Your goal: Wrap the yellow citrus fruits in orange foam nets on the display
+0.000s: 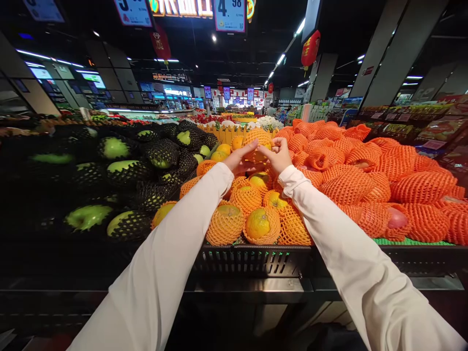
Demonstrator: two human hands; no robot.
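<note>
Between my two hands is an orange in an orange foam net [258, 137], raised a little over the pile. My left hand [241, 157] cups it from the left and below, with the fingers reaching under it. On the near right side, the thumb and fingers of my right hand [277, 155] press against the net. Beneath them, several netted oranges [246, 199] fill a black slotted crate [252, 261]. Some of their nets leave the yellow-green tops bare. My fingertips partly cover the held orange.
Left of the oranges lie green fruits in black foam nets [126, 170]. Fruits in red-orange nets [347, 170] are heaped to the right. A low yellow picket fence [226, 135] borders the back of the crate. Price signs [229, 15] hang overhead.
</note>
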